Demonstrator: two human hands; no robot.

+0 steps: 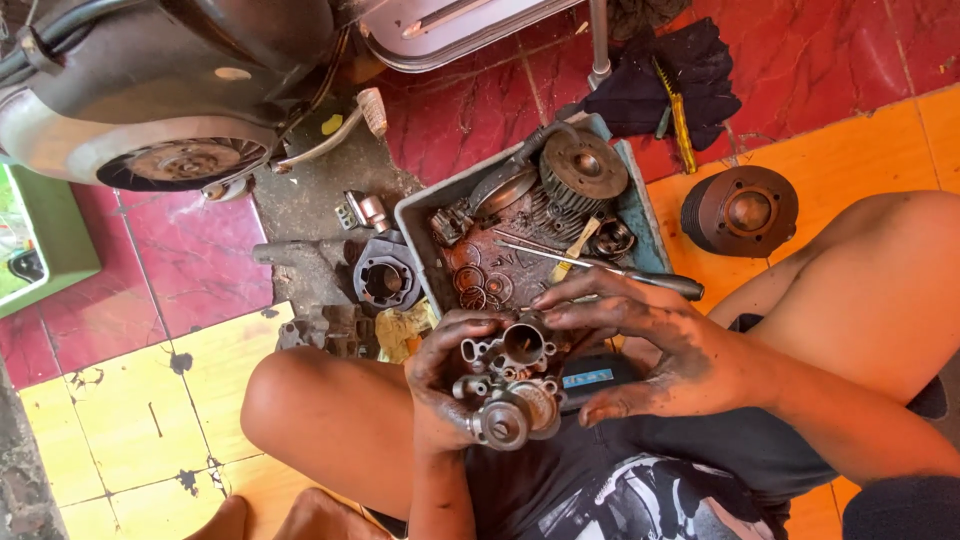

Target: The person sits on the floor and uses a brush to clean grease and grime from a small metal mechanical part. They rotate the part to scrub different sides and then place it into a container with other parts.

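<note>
A grimy metal carburetor (508,385) sits in my lap area, between my knees. My left hand (438,385) grips its left side from below, fingers curled over the top. My right hand (640,340), smeared with black grease, holds the carburetor's right side, with fingertips on the round opening at its top. Just beyond my hands stands a grey tray (415,215) filled with oily engine parts, including a finned round piece (583,170) and a screwdriver (600,265) lying across its edge.
A scooter's rear body and wheel hub (185,160) fill the upper left. A finned engine cylinder (742,210) stands on the orange tile at right. A dark cloth with a yellow tool (672,85) lies on the red tile. A metal casing (385,278) rests left of the tray.
</note>
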